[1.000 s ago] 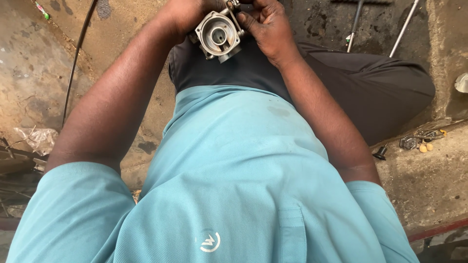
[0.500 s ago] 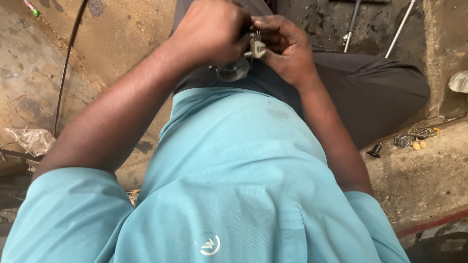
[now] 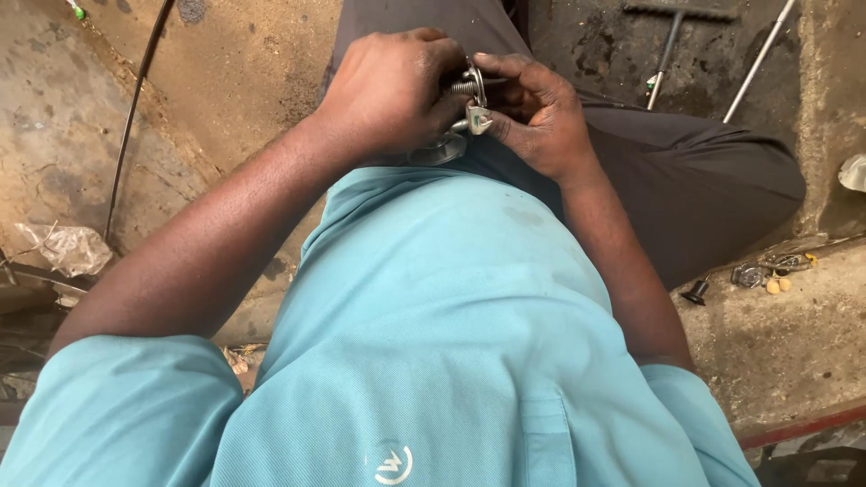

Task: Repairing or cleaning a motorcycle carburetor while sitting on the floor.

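Both hands hold a small grey metal engine part (image 3: 462, 113) with a spring and round body, just above my lap. My left hand (image 3: 388, 95) wraps over its left side and hides most of it. My right hand (image 3: 537, 113) pinches its right side with fingers and thumb. I wear a light blue shirt (image 3: 433, 343) and dark trousers (image 3: 704, 180).
Several small metal bits and a black screw (image 3: 695, 290) lie on the concrete ledge (image 3: 794, 343) at the right. A black cable (image 3: 126, 126) runs over the dirty floor at the left, by crumpled plastic (image 3: 68, 248). Metal rods (image 3: 758, 59) lie at the top right.
The part's open round face showed a second ago; my left hand has since closed over it, and both hands with the part now sit lower in the view.
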